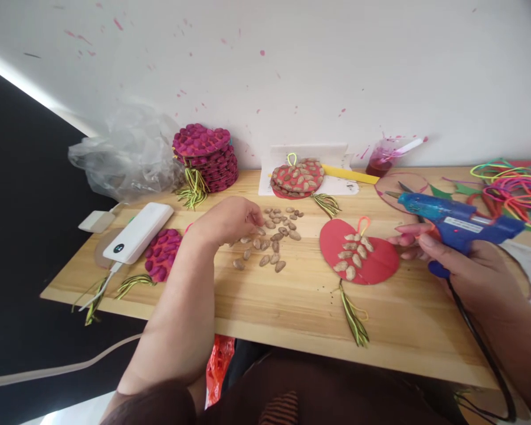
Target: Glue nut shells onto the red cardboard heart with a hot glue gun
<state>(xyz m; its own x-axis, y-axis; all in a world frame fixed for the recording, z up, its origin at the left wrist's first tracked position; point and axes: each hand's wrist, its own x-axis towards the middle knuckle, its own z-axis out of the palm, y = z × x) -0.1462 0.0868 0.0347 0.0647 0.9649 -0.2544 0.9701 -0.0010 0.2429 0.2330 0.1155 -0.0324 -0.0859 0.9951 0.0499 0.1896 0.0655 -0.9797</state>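
My left hand [234,221] reaches into a loose pile of peanuts [274,247] in their shells, its fingers curled together at the far-left side of the pile. Whatever is between those fingertips is hidden. My right hand [473,268] is wrapped round a blue hot glue gun [462,221], whose nozzle points left and whose cable hangs down. Beside that hand lies a red heart-shaped card [380,262] with several peanuts fixed in a leaf-like pattern. An orange loop tops the card, and a green-and-yellow tassel [353,319] lies below it.
A stack of purple-studded discs [206,159] stands at the back beside a crumpled plastic bag [124,153]. A white power bank [138,233] rests at left. Finished peanut discs [297,177], a cup of dark red liquid [383,158] and coloured cords [513,189] are further back.
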